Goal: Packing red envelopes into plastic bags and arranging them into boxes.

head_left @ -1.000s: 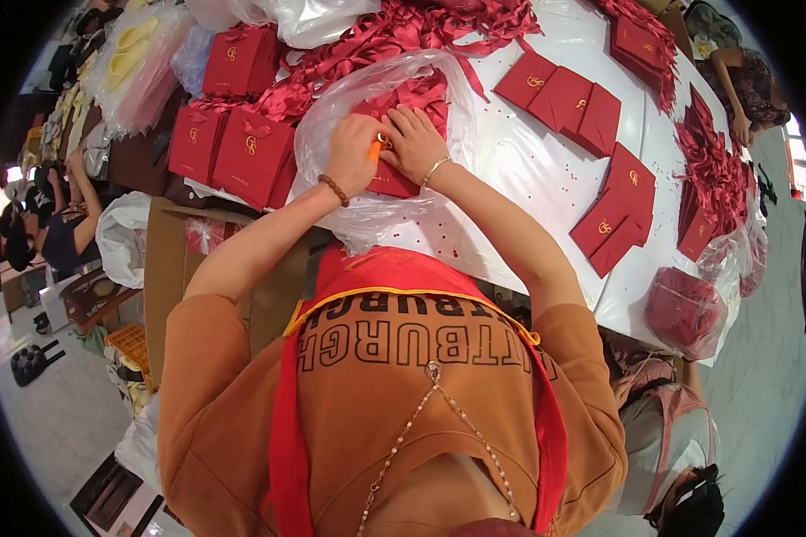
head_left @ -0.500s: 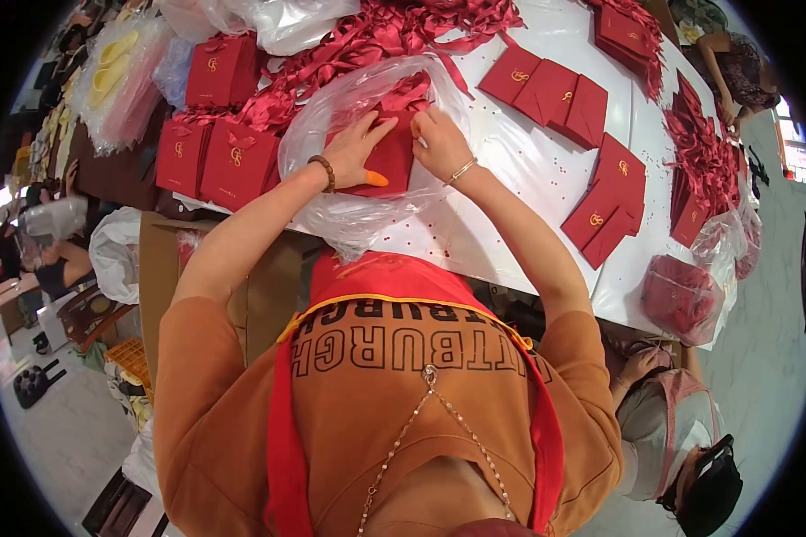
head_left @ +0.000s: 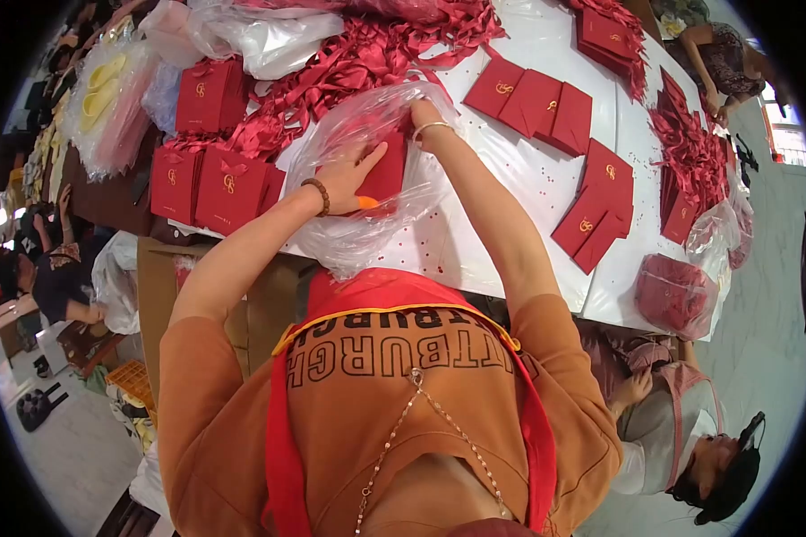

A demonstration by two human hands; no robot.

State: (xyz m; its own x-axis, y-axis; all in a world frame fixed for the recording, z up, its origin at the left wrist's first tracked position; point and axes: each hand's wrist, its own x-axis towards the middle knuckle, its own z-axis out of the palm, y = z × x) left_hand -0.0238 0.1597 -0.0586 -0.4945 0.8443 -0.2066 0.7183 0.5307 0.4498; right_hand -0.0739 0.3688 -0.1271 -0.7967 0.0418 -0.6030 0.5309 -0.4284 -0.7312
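The person's left hand (head_left: 347,170) lay spread, fingers open, flat on top of a clear crinkled plastic bag (head_left: 367,192) at the near edge of the white counter (head_left: 519,192). Through the film showed a flat red rectangular box (head_left: 387,170), and the palm pressed the bag down onto it; a small orange patch showed at the box's near edge. A brown bead bracelet (head_left: 317,196) circled the left wrist. The right hand (head_left: 421,112) reached to the far end of the same bag, its fingers pushed into the plastic and mostly hidden there, so whether they gripped anything could not be told. A thin pale bangle (head_left: 432,127) sat on that wrist.

Left of the bag stood a row of red gift boxes with gold emblems and small bows (head_left: 215,183), with another such box (head_left: 208,94) farther back. Just beyond the bag lay a heap of red satin ribbons (head_left: 349,67), and past it more loose clear bags (head_left: 278,40). To the right of the arms, well apart from the bag, flat red folded cards with gold marks (head_left: 542,103) lay overlapping in a group, and a second group (head_left: 595,219) lay nearer the counter's right edge. A clear bag stuffed with red pieces (head_left: 676,295) rested at the near right corner. Below it, another person in a pink apron (head_left: 681,430) sat low beside the counter.
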